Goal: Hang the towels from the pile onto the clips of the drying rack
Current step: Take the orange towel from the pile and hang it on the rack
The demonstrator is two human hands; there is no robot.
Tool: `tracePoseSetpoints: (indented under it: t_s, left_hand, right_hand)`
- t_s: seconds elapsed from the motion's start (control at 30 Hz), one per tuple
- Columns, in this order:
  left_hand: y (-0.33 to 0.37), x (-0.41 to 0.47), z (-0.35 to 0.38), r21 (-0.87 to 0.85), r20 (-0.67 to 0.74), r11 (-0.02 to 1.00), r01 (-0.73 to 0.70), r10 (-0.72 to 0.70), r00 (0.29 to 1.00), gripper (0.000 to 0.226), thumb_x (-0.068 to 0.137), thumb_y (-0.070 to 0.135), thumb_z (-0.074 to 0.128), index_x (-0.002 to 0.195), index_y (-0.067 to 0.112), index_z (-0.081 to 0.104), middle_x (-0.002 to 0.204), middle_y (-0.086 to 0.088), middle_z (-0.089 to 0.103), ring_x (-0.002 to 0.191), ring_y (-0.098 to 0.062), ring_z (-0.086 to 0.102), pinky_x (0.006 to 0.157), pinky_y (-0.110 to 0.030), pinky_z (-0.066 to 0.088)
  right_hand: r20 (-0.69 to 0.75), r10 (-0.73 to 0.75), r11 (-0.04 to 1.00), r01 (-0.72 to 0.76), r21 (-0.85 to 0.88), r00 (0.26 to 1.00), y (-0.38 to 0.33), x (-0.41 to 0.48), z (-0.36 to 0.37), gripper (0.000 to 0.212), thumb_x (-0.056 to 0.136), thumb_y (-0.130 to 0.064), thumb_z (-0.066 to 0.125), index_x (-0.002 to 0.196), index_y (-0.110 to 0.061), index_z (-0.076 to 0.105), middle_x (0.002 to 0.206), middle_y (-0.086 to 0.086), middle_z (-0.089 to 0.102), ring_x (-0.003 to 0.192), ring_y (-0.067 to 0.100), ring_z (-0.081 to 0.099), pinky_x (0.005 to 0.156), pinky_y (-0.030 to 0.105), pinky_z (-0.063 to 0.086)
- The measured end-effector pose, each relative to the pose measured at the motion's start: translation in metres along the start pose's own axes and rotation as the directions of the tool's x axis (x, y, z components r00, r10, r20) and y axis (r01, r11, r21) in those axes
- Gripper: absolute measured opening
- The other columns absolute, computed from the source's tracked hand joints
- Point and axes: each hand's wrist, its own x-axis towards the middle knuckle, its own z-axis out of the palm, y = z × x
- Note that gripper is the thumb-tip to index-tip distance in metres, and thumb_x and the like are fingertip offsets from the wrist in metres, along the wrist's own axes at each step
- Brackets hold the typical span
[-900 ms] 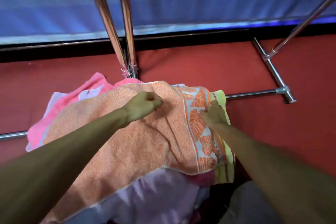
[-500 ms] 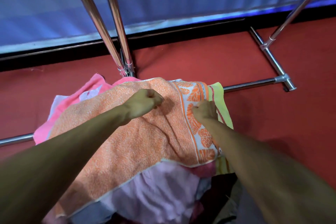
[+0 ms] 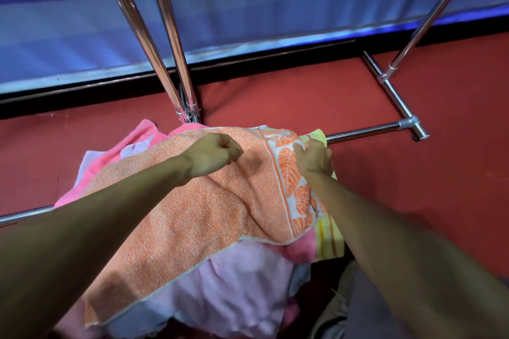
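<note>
the orange towel (image 3: 192, 215) lies spread on top of the pile, draped over a pink towel (image 3: 137, 135), a lilac towel (image 3: 237, 283) and a yellow-green towel (image 3: 327, 239), which sit on the red floor (image 3: 275, 102) against the low bar (image 3: 366, 132) of the drying rack. its far edge lies right under both sets of fingers. the left hand (image 3: 212, 155) sits on the plain orange part near that edge, and creases in the cloth run out from under its knuckles. the right hand (image 3: 314, 158) sits on the white band with orange leaves at the towel's right end, its fingertips on the far corner just beside the yellow-green edge. compared with the earlier frames, the right hand's fingers, which lay straighter over the leaf band, are now drawn in on the corner. a long fold now runs from the left hand toward the towel's near right corner, which has pulled in a little. the left hand has barely shifted. both forearms reach forward and down from the bottom corners of the view, converging on the towel. the left hand is a tight fist, knuckles up, fingers curled down into the cloth and gripping it. the right hand is palm down with fingers and thumb closed in a pinch on the patterned band. two shiny uprights (image 3: 143, 36) of the rack rise behind the pile.
</note>
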Motion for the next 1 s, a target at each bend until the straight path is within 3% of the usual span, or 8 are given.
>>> tracePoseSetpoints:
  t_s: [0.2,0.3,0.43,0.5,0.6,0.7,0.8,1.0]
  left_hand:
    - [0.034,-0.042,-0.033,0.031,-0.056,0.997,-0.064,0.066,0.996,0.018,0.089,0.016,0.057,0.093,0.004,0.07,0.084,0.0,0.068,0.08,-0.013,0.059,0.085,-0.03,0.05]
    - [0.047,-0.076,-0.055,0.044,-0.092,0.992,-0.116,0.12,0.989,0.017,0.089,0.016,0.056,0.094,0.007,0.069,0.086,0.0,0.068,0.082,-0.013,0.06,0.087,-0.03,0.05]
    - [0.049,-0.131,-0.094,0.057,-0.137,0.985,-0.166,0.172,0.975,0.012,0.086,0.017,0.057,0.084,0.017,0.069,0.086,-0.001,0.07,0.083,-0.015,0.064,0.089,-0.034,0.052]
    - [0.049,-0.159,-0.113,0.054,-0.185,0.982,-0.178,0.185,0.965,0.015,0.087,0.011,0.056,0.079,0.017,0.067,0.083,-0.002,0.069,0.081,-0.015,0.063,0.082,-0.024,0.052]
    - [0.047,-0.195,-0.135,0.039,-0.293,0.98,-0.196,0.199,0.935,0.021,0.089,0.001,0.053,0.083,0.015,0.066,0.082,0.0,0.066,0.08,-0.013,0.06,0.076,-0.016,0.047]
    - [0.037,-0.22,-0.145,0.008,-0.398,0.979,-0.202,0.189,0.898,0.018,0.091,0.005,0.056,0.104,0.01,0.066,0.098,-0.001,0.067,0.091,-0.01,0.058,0.08,-0.013,0.042]
    - [0.037,-0.234,-0.149,0.055,-0.429,0.978,-0.203,0.207,0.879,0.031,0.091,0.008,0.057,0.122,0.011,0.058,0.114,-0.002,0.063,0.105,-0.012,0.057,0.086,-0.015,0.042]
    - [0.046,-0.235,-0.166,0.242,-0.31,0.946,-0.217,0.288,0.906,0.055,0.091,0.01,0.059,0.142,0.013,0.04,0.142,0.002,0.047,0.129,-0.01,0.044,0.106,-0.022,0.033]
  right_hand:
    - [0.053,-0.037,0.997,0.033,0.074,0.998,-0.063,-0.024,-0.041,0.043,0.097,-0.029,0.04,0.12,0.004,0.054,0.129,0.027,0.054,0.118,0.041,0.05,0.09,0.039,0.041]
    - [0.147,-0.195,0.98,0.189,0.053,0.97,-0.097,-0.045,-0.061,0.04,0.094,-0.031,0.046,0.11,0.003,0.062,0.119,0.027,0.06,0.114,0.04,0.053,0.088,0.036,0.042]
    - [0.314,-0.467,0.881,0.464,0.089,0.827,-0.148,-0.084,-0.086,0.022,0.084,-0.028,0.066,0.069,-0.016,0.056,0.077,0.007,0.058,0.074,0.021,0.052,0.069,0.032,0.041]
    - [0.384,-0.578,0.81,0.565,0.159,0.72,-0.174,-0.107,-0.099,0.013,0.078,-0.016,0.073,0.081,-0.016,0.061,0.084,0.0,0.059,0.08,0.014,0.054,0.074,0.031,0.045]
    - [0.493,-0.709,0.651,0.737,0.182,0.504,-0.207,-0.14,-0.121,0.028,0.076,0.003,0.07,0.103,-0.006,0.068,0.093,0.0,0.063,0.087,0.009,0.056,0.076,0.017,0.044]
    - [0.525,-0.775,0.507,0.843,0.183,0.352,-0.23,-0.17,-0.135,0.031,0.072,0.006,0.071,0.1,-0.007,0.074,0.085,-0.009,0.067,0.075,-0.006,0.056,0.07,0.01,0.043]
    - [0.468,-0.838,0.377,0.918,0.122,0.281,-0.241,-0.196,-0.139,0.028,0.072,0.003,0.069,0.093,-0.012,0.077,0.079,-0.013,0.069,0.063,-0.019,0.055,0.064,0.003,0.039]
    - [0.188,-0.956,0.266,0.934,0.24,0.224,-0.248,-0.229,-0.138,0.028,0.069,0.003,0.066,0.081,-0.02,0.077,0.076,-0.007,0.072,0.078,0.003,0.064,0.072,0.011,0.044]
